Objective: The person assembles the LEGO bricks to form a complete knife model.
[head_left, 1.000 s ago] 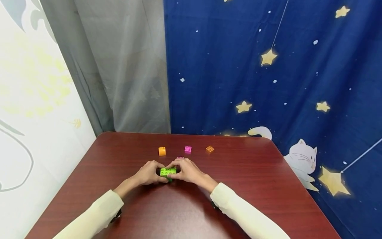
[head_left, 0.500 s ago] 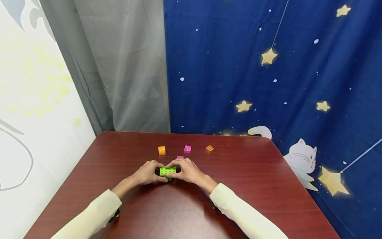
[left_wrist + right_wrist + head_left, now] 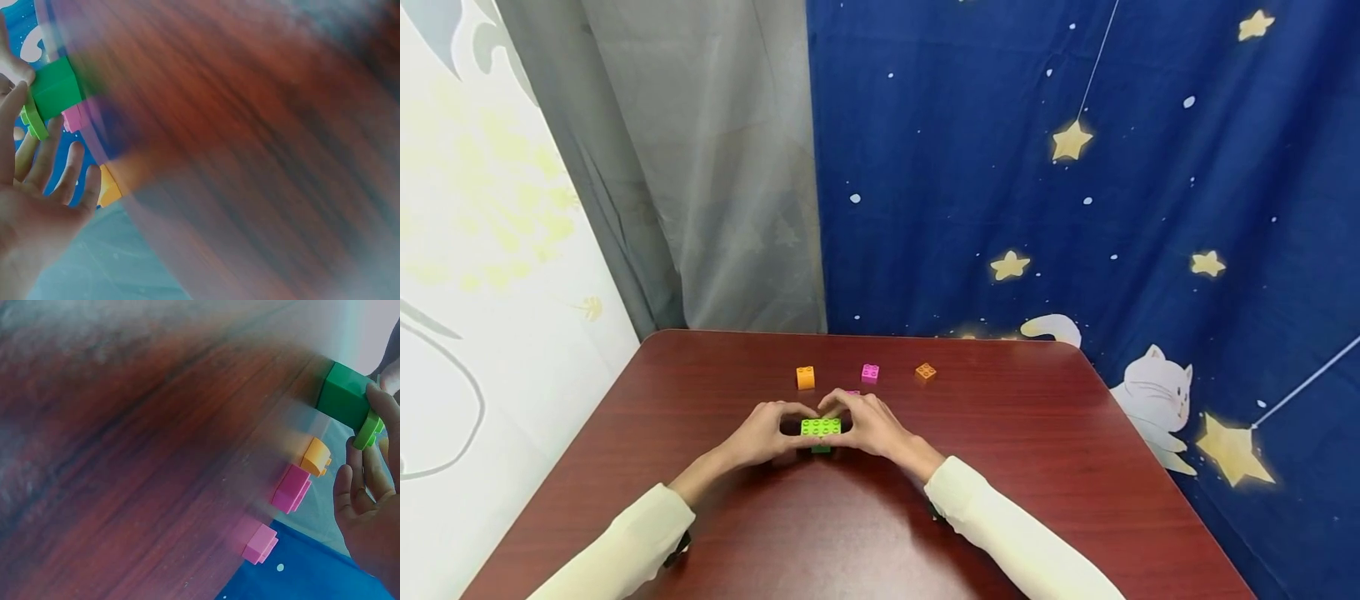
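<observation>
A flat lime-green brick (image 3: 821, 427), studs up, sits on top of a taller dark green block (image 3: 822, 449) on the table. My left hand (image 3: 760, 435) holds the lime brick from the left side, thumb along its near edge and fingers at the far edge. From the right, my right hand (image 3: 874, 425) holds it in the same way, and the thumbs meet in front. In the left wrist view the dark green block (image 3: 57, 90) is seen side-on beneath the lime brick (image 3: 34, 119). The right wrist view shows fingertips on the lime brick (image 3: 369, 430).
Behind the hands lie an orange brick (image 3: 806, 379), a pink brick (image 3: 870, 373) and a brownish-orange brick (image 3: 926, 372). Another pink brick (image 3: 853, 392) is mostly hidden behind my right hand. The dark red table (image 3: 1000, 467) ends at curtains at the back.
The thumbs have come together along the lime brick's near edge, and the fingers have moved toward its far edge. The dark green block now shows centred beneath it.
</observation>
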The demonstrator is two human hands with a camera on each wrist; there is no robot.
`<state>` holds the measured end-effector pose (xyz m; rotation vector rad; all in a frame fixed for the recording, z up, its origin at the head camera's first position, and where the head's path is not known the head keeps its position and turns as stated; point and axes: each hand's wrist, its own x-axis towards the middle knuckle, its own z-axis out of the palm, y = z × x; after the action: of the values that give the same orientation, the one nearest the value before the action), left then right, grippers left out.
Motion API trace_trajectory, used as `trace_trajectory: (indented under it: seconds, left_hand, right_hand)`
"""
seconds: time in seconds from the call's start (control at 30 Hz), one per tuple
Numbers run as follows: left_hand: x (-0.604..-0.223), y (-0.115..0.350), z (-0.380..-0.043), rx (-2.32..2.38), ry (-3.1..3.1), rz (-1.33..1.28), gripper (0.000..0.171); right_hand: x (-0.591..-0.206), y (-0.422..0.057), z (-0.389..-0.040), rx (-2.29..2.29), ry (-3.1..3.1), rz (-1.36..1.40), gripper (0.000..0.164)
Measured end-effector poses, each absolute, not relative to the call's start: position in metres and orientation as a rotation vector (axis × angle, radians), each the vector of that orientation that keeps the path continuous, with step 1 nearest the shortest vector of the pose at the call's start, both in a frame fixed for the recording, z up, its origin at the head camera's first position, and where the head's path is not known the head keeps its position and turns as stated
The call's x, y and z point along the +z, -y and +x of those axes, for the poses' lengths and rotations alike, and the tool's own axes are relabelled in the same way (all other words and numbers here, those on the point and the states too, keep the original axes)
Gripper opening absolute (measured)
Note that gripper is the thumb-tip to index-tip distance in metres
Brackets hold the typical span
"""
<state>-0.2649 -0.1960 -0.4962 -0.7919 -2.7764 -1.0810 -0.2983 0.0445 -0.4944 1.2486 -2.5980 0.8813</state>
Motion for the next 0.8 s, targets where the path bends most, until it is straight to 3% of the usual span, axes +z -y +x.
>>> trace_trajectory:
  seconds: [0.33,0.8]
  left_hand:
    - [-0.4982,0.1886,-0.2641,-1.119,2.73,-0.746,0.03]
    - [-0.498,0.1887,-0.2647,-1.25,2.76,-0.71,0.026]
  right_hand:
    - [-0.498,-0.0452,-0.2961,0.94,2.632,1.176,0.053]
    - [-0.4995,-0.0501,-0.2931,1.1,2.629,1.242,0.048]
